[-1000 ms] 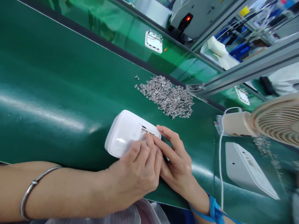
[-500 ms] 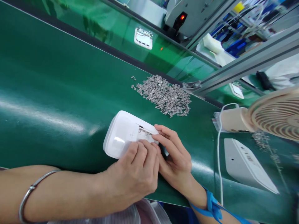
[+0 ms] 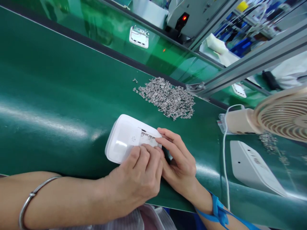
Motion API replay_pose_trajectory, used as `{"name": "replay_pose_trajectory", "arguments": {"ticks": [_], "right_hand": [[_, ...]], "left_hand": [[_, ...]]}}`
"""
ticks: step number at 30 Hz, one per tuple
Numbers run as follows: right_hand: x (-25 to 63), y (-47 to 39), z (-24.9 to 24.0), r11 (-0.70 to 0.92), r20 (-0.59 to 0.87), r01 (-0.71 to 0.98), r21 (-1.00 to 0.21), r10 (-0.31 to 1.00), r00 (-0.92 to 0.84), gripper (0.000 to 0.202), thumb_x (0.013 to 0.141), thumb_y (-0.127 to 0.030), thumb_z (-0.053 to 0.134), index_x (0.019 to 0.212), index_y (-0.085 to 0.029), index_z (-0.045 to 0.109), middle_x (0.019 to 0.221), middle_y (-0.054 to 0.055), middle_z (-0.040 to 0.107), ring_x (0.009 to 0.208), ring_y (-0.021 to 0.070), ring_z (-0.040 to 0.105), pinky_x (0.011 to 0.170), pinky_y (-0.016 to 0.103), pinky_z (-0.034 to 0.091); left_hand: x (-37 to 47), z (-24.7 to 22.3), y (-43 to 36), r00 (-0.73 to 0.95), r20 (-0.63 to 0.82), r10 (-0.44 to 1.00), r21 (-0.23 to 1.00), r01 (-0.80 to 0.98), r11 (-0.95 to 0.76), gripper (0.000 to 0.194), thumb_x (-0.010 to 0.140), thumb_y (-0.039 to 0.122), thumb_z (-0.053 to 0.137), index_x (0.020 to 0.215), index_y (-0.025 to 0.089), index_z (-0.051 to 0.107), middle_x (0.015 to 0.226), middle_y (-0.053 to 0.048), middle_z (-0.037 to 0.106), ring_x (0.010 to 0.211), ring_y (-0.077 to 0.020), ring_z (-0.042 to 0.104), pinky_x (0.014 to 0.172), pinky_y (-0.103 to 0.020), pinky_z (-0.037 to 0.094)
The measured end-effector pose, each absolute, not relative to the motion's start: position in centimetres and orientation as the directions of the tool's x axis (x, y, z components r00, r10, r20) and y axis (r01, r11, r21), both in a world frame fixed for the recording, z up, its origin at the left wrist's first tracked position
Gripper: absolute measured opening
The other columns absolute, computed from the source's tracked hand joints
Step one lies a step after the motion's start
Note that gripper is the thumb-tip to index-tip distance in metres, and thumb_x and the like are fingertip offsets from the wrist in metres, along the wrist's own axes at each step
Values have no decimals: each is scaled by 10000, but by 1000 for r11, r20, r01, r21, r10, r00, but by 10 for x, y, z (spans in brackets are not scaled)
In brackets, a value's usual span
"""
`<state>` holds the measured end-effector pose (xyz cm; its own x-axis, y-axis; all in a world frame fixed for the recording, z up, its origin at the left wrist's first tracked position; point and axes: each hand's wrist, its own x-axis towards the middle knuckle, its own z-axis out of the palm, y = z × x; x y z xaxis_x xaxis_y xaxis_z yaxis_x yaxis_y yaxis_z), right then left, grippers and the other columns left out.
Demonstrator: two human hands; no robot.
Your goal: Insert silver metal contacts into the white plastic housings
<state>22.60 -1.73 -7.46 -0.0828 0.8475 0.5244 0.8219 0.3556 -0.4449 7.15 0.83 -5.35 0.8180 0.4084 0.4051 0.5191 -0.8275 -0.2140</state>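
Observation:
A white plastic housing (image 3: 122,140) with rounded corners and a small ring of holes lies on the green table. Metal contacts show in its open recess (image 3: 148,138). My left hand (image 3: 141,172), with a silver bangle on the wrist, bends its fingers down over the near edge of the recess; its fingertips and anything in them are hidden. Around the right end of the housing my right hand (image 3: 179,159) is wrapped, fingertips on the edge, a blue strap on its wrist. Beyond the housing is a pile of small metal clips (image 3: 168,97).
To the right stand a beige fan (image 3: 242,121) with a white cable (image 3: 224,159) and another white housing (image 3: 254,169). A metal frame (image 3: 251,59) crosses the upper right. Behind the dark edge, a white part (image 3: 139,37) lies on a green surface.
The view has shifted slightly, most noticeably at the far side. Both hands keep nearly the same position on the housing.

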Motion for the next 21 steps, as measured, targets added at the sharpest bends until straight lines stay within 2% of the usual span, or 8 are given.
{"name": "replay_pose_trajectory", "arguments": {"ticks": [5,14,21], "right_hand": [[225,-17,-73,352,524,820,-452,848,-75,211,813,-78,515,994,-178,557,1092,141,593,996,224,601,768,380,533],[225,-18,-77,371,534,855,-363,834,-135,266,839,-96,481,1077,-173,572,1140,156,553,1047,245,569,765,398,522],[222,-20,-78,369,557,866,-338,820,-132,261,851,-114,476,1091,-168,564,1133,162,558,1040,247,570,774,403,526]], "left_hand": [[70,-54,9,820,400,409,-214,518,-828,293,864,186,423,1070,67,595,952,-85,661,834,-198,586,791,-331,389],[70,-52,10,839,374,395,-245,500,-831,293,860,169,408,1052,71,607,978,-92,652,838,-188,591,782,-307,419],[70,-51,11,835,377,400,-261,510,-820,301,859,140,386,1041,76,617,954,-87,661,811,-171,601,760,-290,432]]}}
